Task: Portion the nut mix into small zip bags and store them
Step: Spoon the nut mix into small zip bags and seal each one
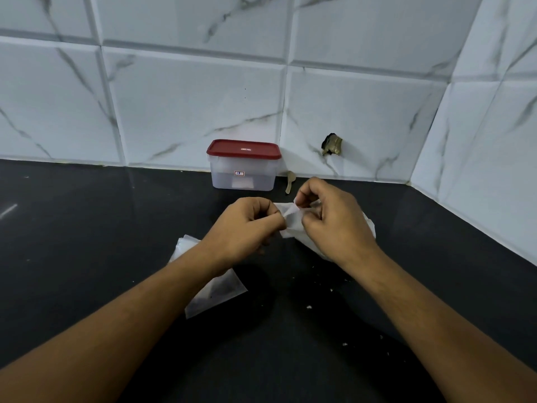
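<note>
Left hand (247,225) and right hand (331,219) both pinch the bag (290,219) — its lower part hidden behind the right hand. The tub (243,170) label and lid print are too small to read.

Two bare forearms reach in from the lower edge, with no sleeves, rings, watch or gloves; left hand (247,225) and right hand (331,219) are uncovered.

Glossy black counter (87,257), polished marble-look tiles (189,106), seemingly thin translucent plastic bags (215,295)
</note>
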Available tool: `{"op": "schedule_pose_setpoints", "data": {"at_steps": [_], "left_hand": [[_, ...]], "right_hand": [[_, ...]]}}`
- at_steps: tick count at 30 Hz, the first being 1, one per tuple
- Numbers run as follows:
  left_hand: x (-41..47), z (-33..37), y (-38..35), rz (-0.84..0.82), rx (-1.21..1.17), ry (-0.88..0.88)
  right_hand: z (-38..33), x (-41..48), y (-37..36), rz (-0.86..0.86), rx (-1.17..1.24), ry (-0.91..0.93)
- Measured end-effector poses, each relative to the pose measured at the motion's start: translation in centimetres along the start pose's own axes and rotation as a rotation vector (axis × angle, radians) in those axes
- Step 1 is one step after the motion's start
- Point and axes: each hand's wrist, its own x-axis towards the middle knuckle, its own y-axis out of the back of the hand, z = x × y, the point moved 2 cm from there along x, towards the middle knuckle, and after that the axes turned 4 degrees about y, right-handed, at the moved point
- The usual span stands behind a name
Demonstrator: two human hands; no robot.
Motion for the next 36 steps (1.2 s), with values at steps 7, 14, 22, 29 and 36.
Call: {"op": "schedule_pose_setpoints", "data": {"at_steps": [7,14,22,29,36], "left_hand": [[-0.6,0.9,-0.4,-0.069,-0.006,-0.077],[-0.7,1.0,0.0,-0.018,0.065,-0.178],[-0.1,0.2,0.4,0.060,0.745,-0.414],[0.0,-0.2,0.6,0.202,0.825,-0.523],[0.2,-0.7,1.5,0.263,0.699,-0.382]], "right_hand": [[-0.4,-0.4,-0.9,-0.057,0.009,0.006],[0.0,-0.2,-0.1,-0.053,-0.031,-0.150],[0.1,0.0,-0.3,-0.037,0.485,-0.385],[0.7,0.0,-1.5,-0.063,0.547,-0.346],[0.5,0.1,-0.6,0.018,0.468,-0.200]]}}
